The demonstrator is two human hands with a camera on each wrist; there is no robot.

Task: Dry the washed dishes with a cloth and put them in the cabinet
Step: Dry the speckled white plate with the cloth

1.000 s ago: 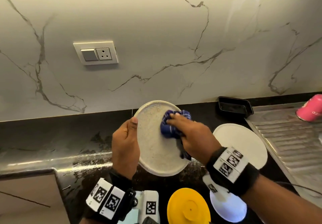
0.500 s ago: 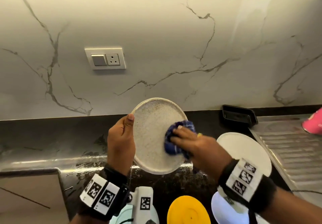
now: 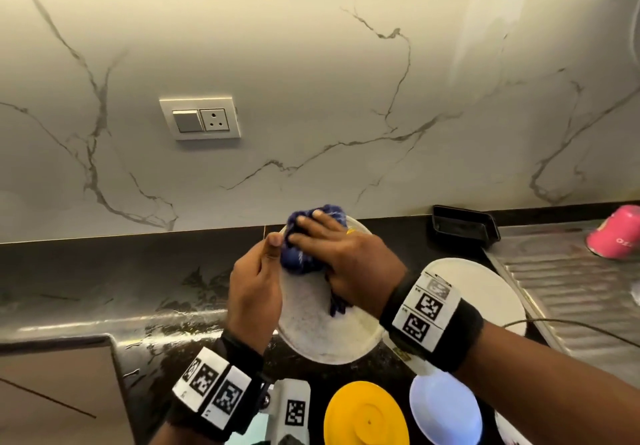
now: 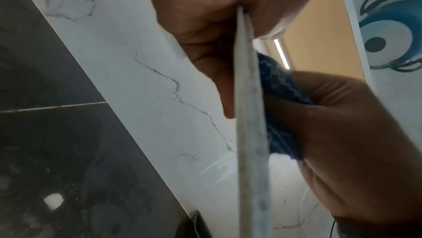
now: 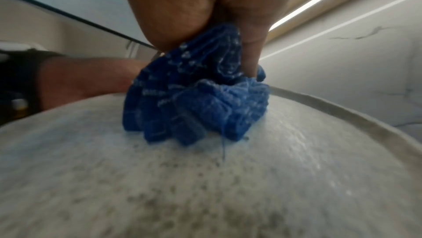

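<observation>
The blue cloth [image 3: 313,238], bunched in the right hand [image 3: 349,264], has slid up to the far rim of the speckled plate [image 3: 322,326], whose edge the left hand [image 3: 254,292] grips.

A glossy black counter [image 3: 104,292] runs below a marble wall. On it lie a white plate [image 3: 485,288], a yellow lid [image 3: 367,413], a pale dish [image 3: 446,410] and a black tray [image 3: 464,226]. A pink cup [image 3: 616,233] rests on the ribbed drainboard [image 3: 571,288].
</observation>
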